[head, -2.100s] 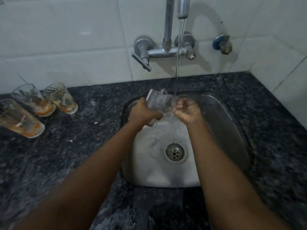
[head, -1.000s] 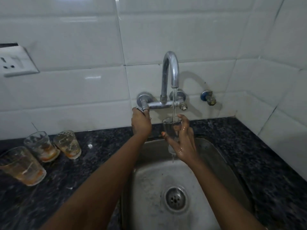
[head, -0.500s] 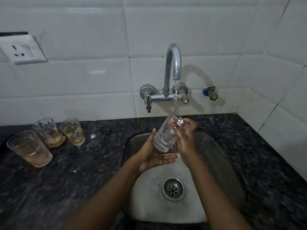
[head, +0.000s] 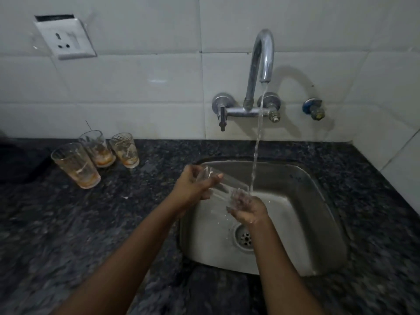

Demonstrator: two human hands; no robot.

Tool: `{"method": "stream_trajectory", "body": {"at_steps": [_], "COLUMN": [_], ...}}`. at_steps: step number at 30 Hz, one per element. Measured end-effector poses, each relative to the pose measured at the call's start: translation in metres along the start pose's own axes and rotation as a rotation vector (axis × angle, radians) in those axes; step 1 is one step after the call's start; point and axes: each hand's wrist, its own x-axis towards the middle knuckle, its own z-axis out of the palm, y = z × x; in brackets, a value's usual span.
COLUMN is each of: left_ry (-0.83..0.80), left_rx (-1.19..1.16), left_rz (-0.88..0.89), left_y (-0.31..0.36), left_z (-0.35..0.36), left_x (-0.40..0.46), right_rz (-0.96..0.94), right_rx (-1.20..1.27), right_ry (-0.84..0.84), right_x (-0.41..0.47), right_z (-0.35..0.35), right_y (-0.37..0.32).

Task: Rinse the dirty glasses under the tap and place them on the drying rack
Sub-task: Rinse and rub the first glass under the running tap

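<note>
Counter: spread dark and speckled across the lower frame. Sink, centre right: sat sunk in it, wet. Tap, upper right: ran open, stream landing just right of the glass's mouth, onto the right hand. Left hand, mid-frame: gripped the base end of the glass, fingers curled round it, glass tipped nearly sideways over the sink, mouth to the right. Right hand: curled at that mouth under the water; pinching the rim or only rubbing, could not be told through the blur. Dirty glasses, three, left of the sink: stood upright with orange dregs. Drying rack: not in view.

Judged best: needed the mouth shifted right into the stream, the glass turned slowly, wet grip held firm, clear of the sink wall.
</note>
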Motion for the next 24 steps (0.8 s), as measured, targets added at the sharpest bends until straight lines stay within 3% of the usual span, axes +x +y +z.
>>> {"method": "stream_trajectory", "body": {"at_steps": [3,5,11,16,18,20,21,24], "left_ry": [0.115,0.152,0.069,0.048,0.055,0.056,0.050,-0.018], "left_rx": [0.061,0.231,0.553,0.575,0.576,0.563,0.539,0.393], "left_rz": [-0.037,0.010,0.098,0.137,0.168,0.212,0.219,0.267], "left_y": [-0.008,-0.015,-0.007,-0.010,-0.008,-0.002,0.003,0.021], "left_z": [-0.015,-0.018,0.009,0.019,0.016,0.010,0.005,-0.010], "left_x": [0.002,0.004,-0.003,-0.003,-0.005,-0.008,-0.010,-0.018], "right_rz": [0.018,0.029,-0.075,-0.444,-0.325,-0.254,-0.312,-0.536], "right_rx": [0.182,0.112,-1.012,-1.937,-2.163,-2.228,-2.158,-1.700], "right_ry": [-0.013,-0.086,-0.343,-0.161,-0.183,-0.269,-0.342,-0.484], "right_x": [0.001,-0.007,-0.063,-0.076,-0.075,-0.065,-0.060,-0.048], "right_z": [0.005,0.017,0.088,0.077,0.063,0.047,0.042,0.040], "right_y": [-0.022,-0.039,-0.054,-0.068,-0.067,-0.054,-0.045,-0.025]}}
